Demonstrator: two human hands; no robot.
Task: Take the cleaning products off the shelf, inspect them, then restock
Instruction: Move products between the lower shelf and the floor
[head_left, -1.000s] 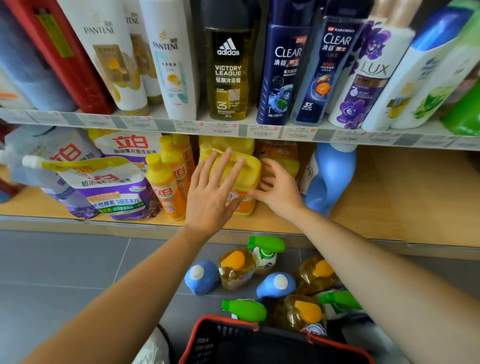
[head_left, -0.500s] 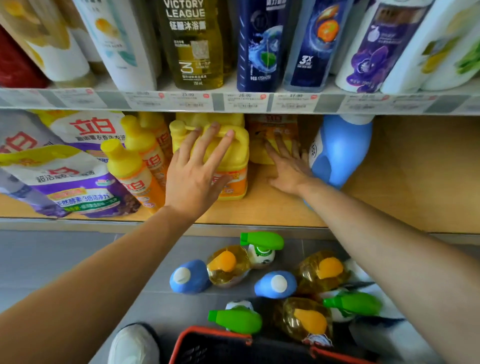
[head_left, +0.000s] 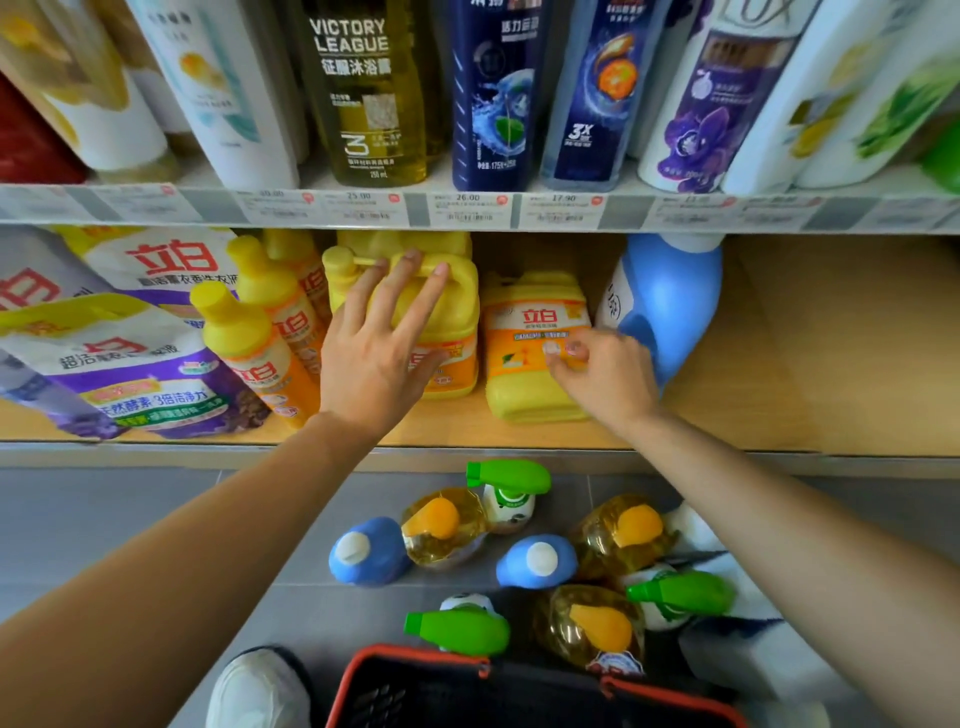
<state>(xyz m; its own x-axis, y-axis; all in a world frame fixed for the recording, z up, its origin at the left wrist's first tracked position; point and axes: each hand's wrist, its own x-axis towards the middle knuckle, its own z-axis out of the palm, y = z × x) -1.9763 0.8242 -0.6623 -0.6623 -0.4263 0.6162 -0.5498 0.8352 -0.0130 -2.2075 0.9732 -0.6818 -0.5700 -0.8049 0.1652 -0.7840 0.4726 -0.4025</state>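
Jugs up front now! Left hand (head_left: 374, 358) lies flat, fingers spread wide over the handled yellow jug (head_left: 441, 312). Right hand (head_left: 605, 374) curls at the label of the second jug (head_left: 530, 364); gripping or nudging, I cannot tell. Looks about midway: a cluster of bottles (head_left: 540, 561) waits on the grey floor (head_left: 104, 519) at six o'clock by the basket (head_left: 415, 657), and bare wood of the shelf (head_left: 779, 364) shows at three o'clock. Pouches (head_left: 130, 364) crowd nine o'clock.

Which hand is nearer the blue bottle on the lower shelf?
Right. The right hand is just left of the blue bottle, at the right jug. The left hand rests farther left, fingers on the left jug.
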